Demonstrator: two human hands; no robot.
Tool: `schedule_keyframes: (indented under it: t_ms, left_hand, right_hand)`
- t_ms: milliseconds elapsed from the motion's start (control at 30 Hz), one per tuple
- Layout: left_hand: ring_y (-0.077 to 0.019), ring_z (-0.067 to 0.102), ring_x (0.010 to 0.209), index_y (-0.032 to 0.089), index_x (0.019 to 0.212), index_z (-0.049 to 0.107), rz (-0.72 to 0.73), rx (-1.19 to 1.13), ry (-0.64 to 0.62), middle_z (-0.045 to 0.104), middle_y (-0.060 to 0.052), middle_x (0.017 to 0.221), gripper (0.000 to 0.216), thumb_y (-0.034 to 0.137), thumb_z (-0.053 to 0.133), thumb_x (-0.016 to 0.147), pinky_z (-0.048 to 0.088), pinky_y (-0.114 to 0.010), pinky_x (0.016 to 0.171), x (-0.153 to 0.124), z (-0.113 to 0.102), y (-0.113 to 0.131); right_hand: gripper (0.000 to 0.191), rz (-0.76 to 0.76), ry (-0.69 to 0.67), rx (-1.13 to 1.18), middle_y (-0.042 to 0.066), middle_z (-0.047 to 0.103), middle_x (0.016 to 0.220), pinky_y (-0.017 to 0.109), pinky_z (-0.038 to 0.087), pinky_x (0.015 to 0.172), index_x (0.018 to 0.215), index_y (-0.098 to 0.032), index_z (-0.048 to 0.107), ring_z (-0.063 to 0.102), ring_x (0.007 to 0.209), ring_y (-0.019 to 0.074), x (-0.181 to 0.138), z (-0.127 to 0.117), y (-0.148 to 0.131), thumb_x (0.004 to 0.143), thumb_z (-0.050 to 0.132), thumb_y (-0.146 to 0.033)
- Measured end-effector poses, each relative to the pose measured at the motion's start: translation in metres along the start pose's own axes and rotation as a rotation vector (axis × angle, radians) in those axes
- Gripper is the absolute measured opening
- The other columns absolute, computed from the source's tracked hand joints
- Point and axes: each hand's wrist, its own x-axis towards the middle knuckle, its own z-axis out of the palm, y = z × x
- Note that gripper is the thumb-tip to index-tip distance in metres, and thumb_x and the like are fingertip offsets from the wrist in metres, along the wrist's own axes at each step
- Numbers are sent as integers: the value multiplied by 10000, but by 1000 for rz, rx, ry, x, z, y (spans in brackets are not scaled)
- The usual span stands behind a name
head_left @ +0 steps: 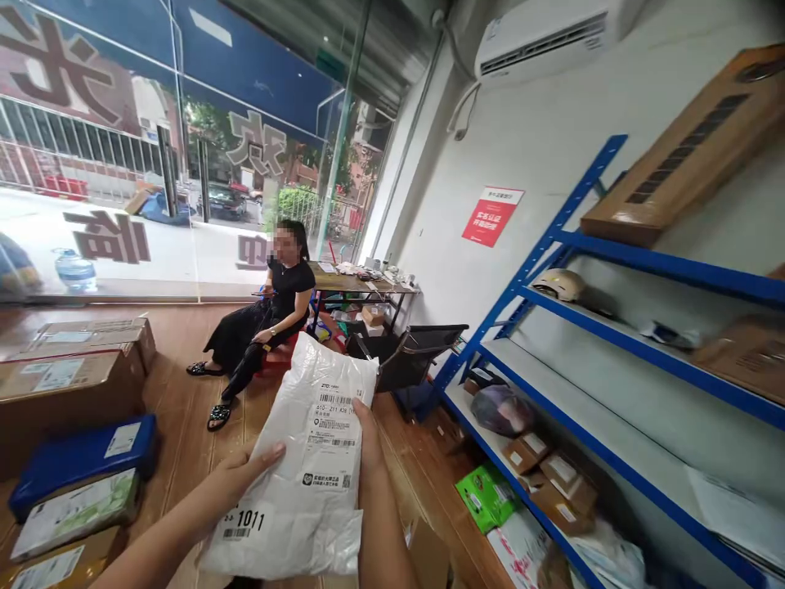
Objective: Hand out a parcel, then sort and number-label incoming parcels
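Observation:
A white plastic mailing bag [285, 511] is held up in front of me, its printed shipping label [331, 421] facing me. My left hand [251, 470] grips its left side, thumb lying on the front and the other fingers hidden behind. On the opposite edge, my right hand [366, 429] holds the bag with its thumb by the label; those fingers are hidden too. A smaller sticker reading 1011 [245, 523] sits near the lower left corner.
Cardboard boxes [67, 384] and a blue parcel [86, 458] lie at left. A seated person [279, 294] is ahead, beside a cluttered table [361, 282] and a black chair [423, 348]. Blue-framed shelving [613, 335] with parcels runs along the right wall. A green package [486, 497] lies below it.

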Motion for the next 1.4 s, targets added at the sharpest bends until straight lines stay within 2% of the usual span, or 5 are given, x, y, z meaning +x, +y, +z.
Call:
schedule_keyframes:
  t_ms: [333,533,700,967,1400]
  left_hand:
    - [-259,709,737,94,1113,645,-51,4,-92,756,-133,886,768,616,796,570,568,-302,669,238,-6,124]
    - [-277,712,754,105,1185,621,-103,30,-102,754,-135,879,782,600,783,602,571,-330,693,365,10,169]
    - [-263,713,729,97,1101,663,-97,-14,-102,756,-134,832,693,567,797,609,574,-305,668,454,41,208]
    - [-283,716,756,111,1143,610,-62,-88,140,755,-133,890,826,593,839,512,585,-321,646,569,75,262]
    - [-269,710,669,129,1141,618,-30,-99,113,752,-113,782,844,626,830,492,571,-306,607,775,18,360]
  right_hand:
    - [650,-11,123,-44,120,736,957,443,544,818,1107,-130,636,674,960,318,246,-11,-46,584,775,-491]
    - [632,-10,189,-18,118,740,922,428,544,806,1118,-118,625,684,920,312,361,-41,-81,604,777,-453]
    - [598,-29,128,8,120,738,936,430,540,814,1100,-111,619,685,909,310,466,-72,-110,608,755,-423]
    - [507,67,0,-78,97,735,864,432,551,779,968,-132,644,684,925,312,630,-98,-146,579,754,-437]
    - [536,109,-17,-66,111,732,933,432,558,780,967,-141,655,678,942,317,861,-84,-142,556,774,-464]
